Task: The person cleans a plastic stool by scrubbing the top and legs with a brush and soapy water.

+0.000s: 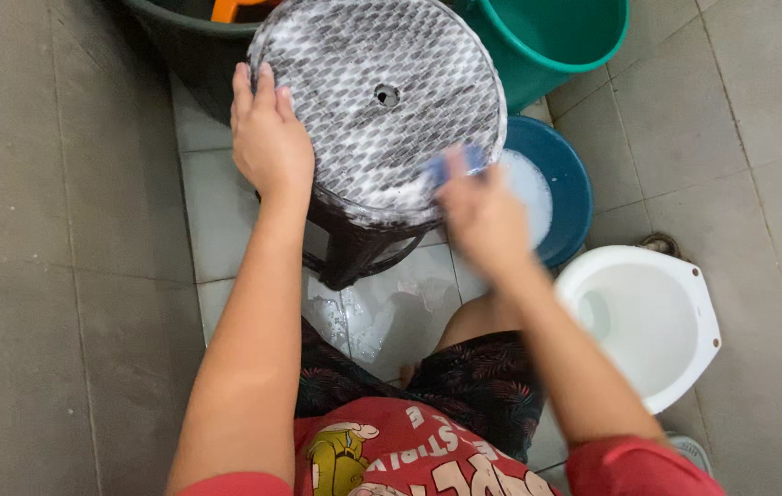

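Grey floor tiles [60,276] surround a dark plastic stool [377,110], its round woven-pattern seat tilted toward the camera and covered in white suds. Behind it stand a dark tub [184,41] and a green bucket [547,41]; a blue basin [561,184] of soapy water sits just right, near a white squat toilet [648,317]. Left hand [267,142] lies flat, fingers extended over the seat's left rim. Right hand [483,216], blurred, has fingers clenched around a blue sponge [450,165] at the seat's right edge.
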